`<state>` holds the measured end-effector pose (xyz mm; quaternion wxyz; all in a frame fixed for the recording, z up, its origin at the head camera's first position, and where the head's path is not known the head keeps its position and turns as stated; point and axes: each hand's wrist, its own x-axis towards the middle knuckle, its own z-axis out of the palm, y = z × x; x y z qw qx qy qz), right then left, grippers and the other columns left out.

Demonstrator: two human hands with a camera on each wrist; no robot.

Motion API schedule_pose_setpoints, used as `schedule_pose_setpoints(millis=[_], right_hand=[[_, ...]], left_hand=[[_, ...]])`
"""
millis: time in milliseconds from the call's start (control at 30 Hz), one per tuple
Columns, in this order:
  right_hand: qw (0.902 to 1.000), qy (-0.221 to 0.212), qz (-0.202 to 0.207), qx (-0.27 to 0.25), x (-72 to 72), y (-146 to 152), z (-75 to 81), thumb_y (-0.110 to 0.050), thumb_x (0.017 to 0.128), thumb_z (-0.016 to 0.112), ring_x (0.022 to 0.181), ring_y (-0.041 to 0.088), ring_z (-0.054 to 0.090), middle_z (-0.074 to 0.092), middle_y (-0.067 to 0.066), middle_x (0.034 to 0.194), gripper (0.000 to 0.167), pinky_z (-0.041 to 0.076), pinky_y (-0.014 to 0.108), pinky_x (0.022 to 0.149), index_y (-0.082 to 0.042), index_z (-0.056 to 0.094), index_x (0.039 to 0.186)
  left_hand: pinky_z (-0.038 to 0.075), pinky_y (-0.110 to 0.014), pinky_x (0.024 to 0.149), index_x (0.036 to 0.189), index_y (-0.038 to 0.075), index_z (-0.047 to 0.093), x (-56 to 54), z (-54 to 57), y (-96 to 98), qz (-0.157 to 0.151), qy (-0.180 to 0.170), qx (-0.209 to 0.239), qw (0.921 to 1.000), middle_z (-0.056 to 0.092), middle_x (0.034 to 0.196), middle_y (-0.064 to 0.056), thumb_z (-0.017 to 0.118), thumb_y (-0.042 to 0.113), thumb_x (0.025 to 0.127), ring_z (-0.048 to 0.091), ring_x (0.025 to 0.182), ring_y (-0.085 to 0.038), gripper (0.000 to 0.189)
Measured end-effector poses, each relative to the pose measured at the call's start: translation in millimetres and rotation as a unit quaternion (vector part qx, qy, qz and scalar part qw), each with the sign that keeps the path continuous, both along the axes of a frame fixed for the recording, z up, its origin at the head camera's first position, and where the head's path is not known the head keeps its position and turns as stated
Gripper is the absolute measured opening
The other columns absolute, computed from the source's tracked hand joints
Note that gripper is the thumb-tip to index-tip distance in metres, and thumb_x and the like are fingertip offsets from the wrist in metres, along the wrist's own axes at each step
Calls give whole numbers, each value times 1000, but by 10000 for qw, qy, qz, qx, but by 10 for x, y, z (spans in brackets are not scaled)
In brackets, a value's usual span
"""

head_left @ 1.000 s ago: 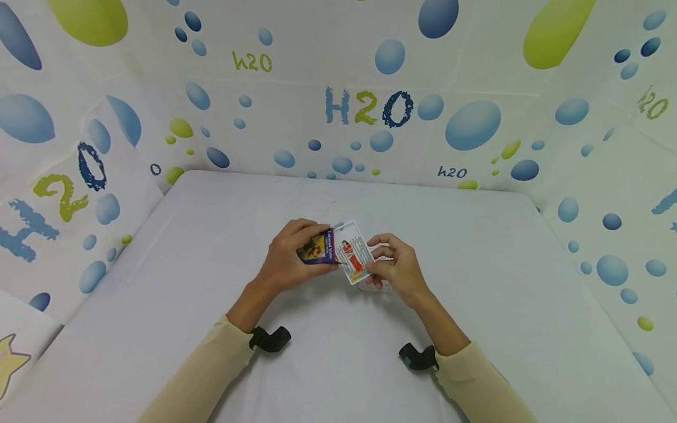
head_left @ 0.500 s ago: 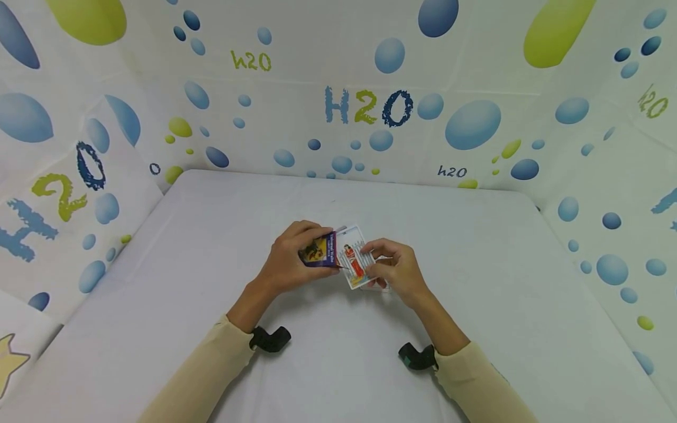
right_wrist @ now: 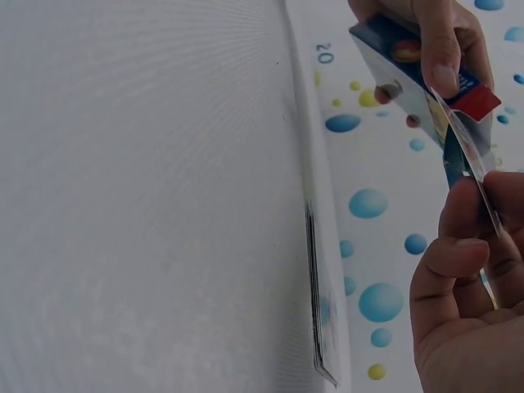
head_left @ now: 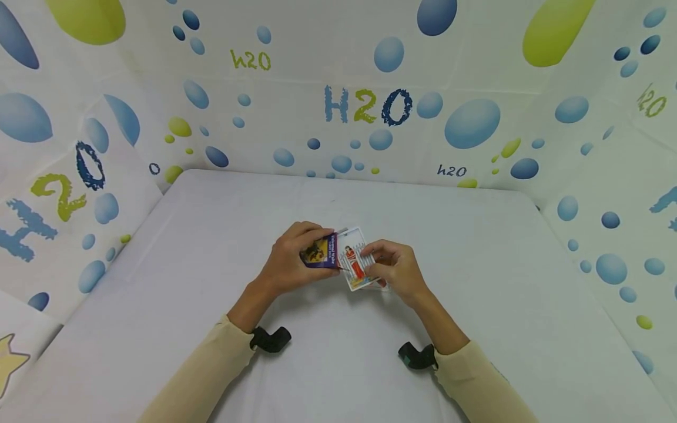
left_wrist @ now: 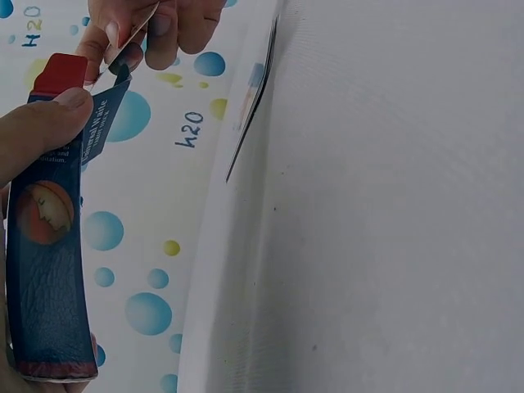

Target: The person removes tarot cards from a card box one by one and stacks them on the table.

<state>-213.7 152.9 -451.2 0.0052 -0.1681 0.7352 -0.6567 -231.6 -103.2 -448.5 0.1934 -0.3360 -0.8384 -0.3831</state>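
Observation:
My left hand (head_left: 285,259) grips a dark blue and purple tarot card box (head_left: 319,251) printed "Universal Waite". Its red end flap (left_wrist: 60,74) stands folded out by my left thumb in the left wrist view. At the box's open end, my right hand (head_left: 398,267) pinches a white-bordered card (head_left: 353,261) with a red-robed figure, thumb on its face. The card leans at an angle, its left edge right at the box mouth. Below, a thin stack of cards (right_wrist: 316,303) lies on the table, mostly hidden under the right hand in the head view.
A white cloth covers the table (head_left: 233,217). Behind and at the sides hangs a white curtain (head_left: 296,117) with blue and green drops and "H2O" lettering. Black wrist camera mounts (head_left: 272,339) sit at both sleeve cuffs.
Both hands, with the box and card, have shifted slightly toward me. The right fingers have slid farther over the card, and the stack beneath is more covered.

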Motion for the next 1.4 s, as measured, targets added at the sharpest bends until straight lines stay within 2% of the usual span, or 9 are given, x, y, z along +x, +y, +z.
schedule_pose_setpoints(millis=[667,867,1033,1233,1400], right_hand=[[9993,-91,-365,85,-34,94,-3,9,80,72,56,15,54,63,13,77,21,44,24,46,3,71,101],[9989,-207,-403,89,-59,166,9,8,83,72,54,18,57,60,15,78,29,45,24,46,3,72,111],[9985,-409,-345,101,-85,229,19,6,84,72,54,20,62,56,14,78,36,47,25,48,3,70,121],[9957,-752,-304,441,-110,254,9,4,85,74,58,17,61,58,11,78,40,50,26,52,2,68,124],[9907,-1168,-272,642,-133,275,-7,4,84,74,59,20,64,54,9,76,41,54,28,55,2,67,124]], left_hand=[[48,-37,94,132,10,67,-65,-4,-53,117,65,157,9998,61,125,-6,97,29,67,55,114,-20,74],[49,-37,95,133,11,67,-77,0,-63,150,68,162,9997,61,125,-5,97,29,66,54,116,-20,75],[48,-38,96,133,12,67,-76,0,-64,197,13,156,9997,61,125,-5,97,29,66,54,116,-20,75],[49,-39,97,132,12,67,-70,0,-74,256,-26,157,9995,61,125,-5,97,29,66,55,117,-21,75],[49,-40,96,132,12,67,-70,-6,-75,293,-22,132,9995,61,125,-5,97,29,66,55,117,-22,74]])
